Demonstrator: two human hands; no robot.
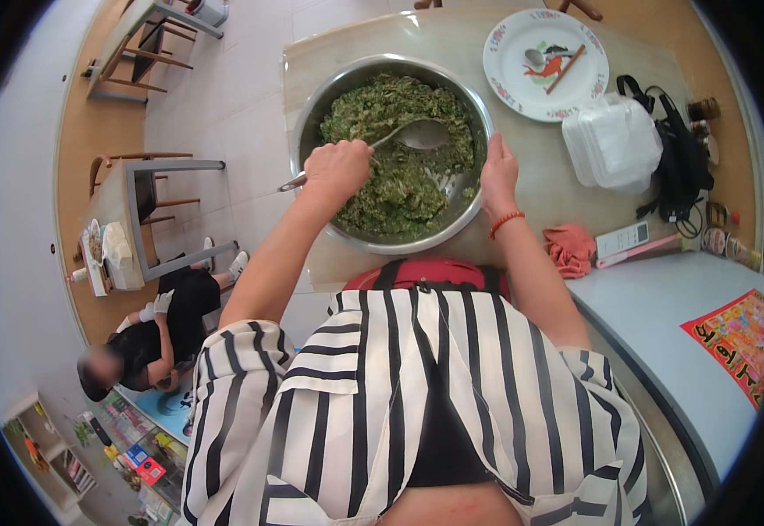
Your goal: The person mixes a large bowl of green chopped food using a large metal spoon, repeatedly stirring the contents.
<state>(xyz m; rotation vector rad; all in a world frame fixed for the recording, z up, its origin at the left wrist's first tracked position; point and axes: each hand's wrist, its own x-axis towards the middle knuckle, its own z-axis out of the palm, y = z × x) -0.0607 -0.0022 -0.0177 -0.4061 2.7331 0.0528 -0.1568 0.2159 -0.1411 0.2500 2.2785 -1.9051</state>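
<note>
A wide steel mixing bowl [308, 131] stands on the table in front of me, holding a green chopped mixture [390, 197]. My left hand [338, 168] is closed around the handle of a large metal spoon [421, 134]. The end of that handle pokes out to the left past my fist, over the rim. The spoon's head rests on the mixture near the bowl's middle. At the bowl's right side, my right hand [498, 174] holds the rim, its palm against the outer wall. Some of its fingers are hidden.
A floral plate [509, 83] with a small spoon [535, 58] and a brown stick [566, 68] lies at the far right. Beside it are bagged white containers [610, 145], a black bag [682, 158] and a red cloth [569, 250]. Another person [158, 337] sits at the left.
</note>
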